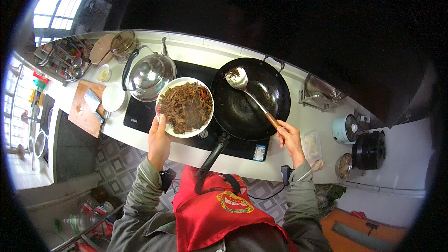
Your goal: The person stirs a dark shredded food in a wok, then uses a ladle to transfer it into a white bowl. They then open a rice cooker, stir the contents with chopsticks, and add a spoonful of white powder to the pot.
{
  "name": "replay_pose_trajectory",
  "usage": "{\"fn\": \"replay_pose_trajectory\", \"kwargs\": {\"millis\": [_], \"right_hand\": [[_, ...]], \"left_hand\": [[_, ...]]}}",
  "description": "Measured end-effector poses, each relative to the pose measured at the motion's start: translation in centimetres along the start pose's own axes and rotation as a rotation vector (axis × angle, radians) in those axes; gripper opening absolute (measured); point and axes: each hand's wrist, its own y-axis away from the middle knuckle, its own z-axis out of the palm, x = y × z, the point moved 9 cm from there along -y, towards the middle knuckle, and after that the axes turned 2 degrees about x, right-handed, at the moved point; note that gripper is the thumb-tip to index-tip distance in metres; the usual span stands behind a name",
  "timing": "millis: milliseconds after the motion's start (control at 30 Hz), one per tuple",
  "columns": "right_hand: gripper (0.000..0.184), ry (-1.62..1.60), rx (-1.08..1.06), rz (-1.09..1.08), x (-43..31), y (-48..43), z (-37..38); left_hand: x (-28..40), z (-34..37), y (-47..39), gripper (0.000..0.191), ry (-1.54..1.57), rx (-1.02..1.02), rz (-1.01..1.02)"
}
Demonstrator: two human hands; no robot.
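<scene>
My left hand [159, 140] grips the near rim of a white plate [167, 132], thumb on top. Heaped on the plate is a brown shredded stir-fry [185, 106] with a few red pieces, held just left of the wok. In my right hand [289, 137] is the wooden handle of a metal spatula [260, 106]. Its bowl lies over the far left part of the black wok [238, 119], with some dark food scraps [232, 73] on it. The wok sits on a black cooktop [140, 112], and its long handle [213, 155] points towards me.
Left of the plate stands a steel kettle [150, 73]. Further left are a white bowl [113, 97] and a cleaver [92, 101] on a wooden cutting board [80, 112]. On the right are a plastic container [312, 145], a light-blue electric cooker [343, 129] and a metal bowl [344, 165].
</scene>
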Motion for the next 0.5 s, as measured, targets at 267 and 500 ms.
{"fn": "replay_pose_trajectory", "kwargs": {"millis": [267,500], "right_hand": [[0.041,-0.046,-0.014,-0.042,-0.1,-0.3,0.1],[0.038,-0.079,0.005,-0.064,-1.5,2.9,-0.7]], "left_hand": [[-1.1,-0.4,-0.6,0.039,-0.039,0.002,-0.025],[-2.9,1.1,-2.4,0.042,-0.108,-0.068,-0.076]]}}
